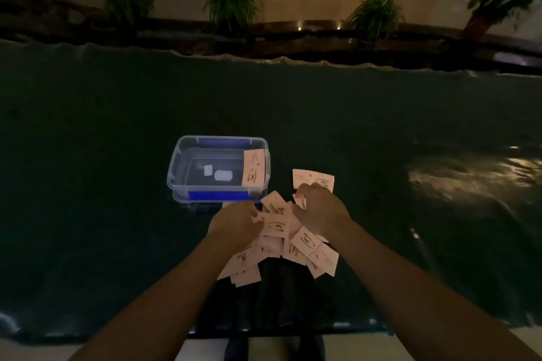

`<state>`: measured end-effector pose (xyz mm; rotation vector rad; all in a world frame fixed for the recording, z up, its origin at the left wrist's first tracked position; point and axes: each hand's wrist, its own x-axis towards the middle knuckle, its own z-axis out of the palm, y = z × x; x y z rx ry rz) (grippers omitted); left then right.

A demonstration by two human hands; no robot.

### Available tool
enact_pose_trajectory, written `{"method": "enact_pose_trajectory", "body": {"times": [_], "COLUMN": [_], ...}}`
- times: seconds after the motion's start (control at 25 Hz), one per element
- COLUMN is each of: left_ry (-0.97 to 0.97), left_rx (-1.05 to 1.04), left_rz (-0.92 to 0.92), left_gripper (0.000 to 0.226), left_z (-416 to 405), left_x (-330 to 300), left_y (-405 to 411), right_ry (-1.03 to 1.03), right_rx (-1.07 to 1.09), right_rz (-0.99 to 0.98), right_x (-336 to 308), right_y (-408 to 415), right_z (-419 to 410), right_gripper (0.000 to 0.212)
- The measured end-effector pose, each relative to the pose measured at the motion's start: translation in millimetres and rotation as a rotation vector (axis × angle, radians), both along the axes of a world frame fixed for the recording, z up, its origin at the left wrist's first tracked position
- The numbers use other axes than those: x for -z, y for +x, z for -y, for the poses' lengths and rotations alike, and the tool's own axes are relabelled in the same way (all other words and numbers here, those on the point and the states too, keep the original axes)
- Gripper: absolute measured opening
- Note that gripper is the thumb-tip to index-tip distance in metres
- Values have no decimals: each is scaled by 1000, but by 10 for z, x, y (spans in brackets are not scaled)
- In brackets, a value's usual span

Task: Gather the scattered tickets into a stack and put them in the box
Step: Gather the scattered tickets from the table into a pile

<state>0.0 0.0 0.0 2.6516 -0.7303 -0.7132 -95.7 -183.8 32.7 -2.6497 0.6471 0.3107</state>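
Observation:
Several pale pink tickets lie in a loose heap on the dark table, just in front of a clear plastic box with blue clips. One ticket leans inside the box against its right wall. Another ticket lies flat to the right of the box. My left hand rests on the heap's left side with its fingers curled on a ticket. On the heap's right side, my right hand grips the tickets with bent fingers.
The dark tablecloth covers the whole table, with a light glare at the right. Beyond the far edge stand several potted plants. The table's near edge is close to my body.

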Motion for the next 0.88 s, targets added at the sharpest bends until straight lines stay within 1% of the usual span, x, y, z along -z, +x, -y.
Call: {"method": "enact_pose_trajectory", "body": {"times": [0.04, 0.2, 0.28, 0.4, 0.48, 0.64, 0.72, 0.88], "left_ry": [33, 70, 56, 0, -64, -139, -166, -189], "left_rx": [-2, -125, -248, -420, -470, -508, -479, -449], "left_rz": [-41, -81, -92, -126, -138, -169, -197, -240], "left_gripper": [9, 16, 17, 23, 27, 30, 27, 16], "left_z": [-2, -66, -98, -92, -53, 73, 148, 292], "left_x": [50, 304, 377, 455, 475, 481, 468, 464], "left_y": [-76, -259, -271, -298, -326, -329, -338, -376], "right_ry": [48, 197, 263, 261, 241, 227, 253, 313], "right_rx": [14, 81, 130, 136, 132, 97, 115, 128], "right_rz": [-25, -113, -142, -152, -157, -162, -160, -122], "right_x": [80, 381, 506, 627, 670, 730, 731, 762], "right_y": [4, 84, 145, 223, 246, 280, 278, 258], "right_z": [8, -48, -70, -122, -158, -174, -185, -231], "right_gripper": [34, 37, 48, 67, 76, 74, 73, 65]}}
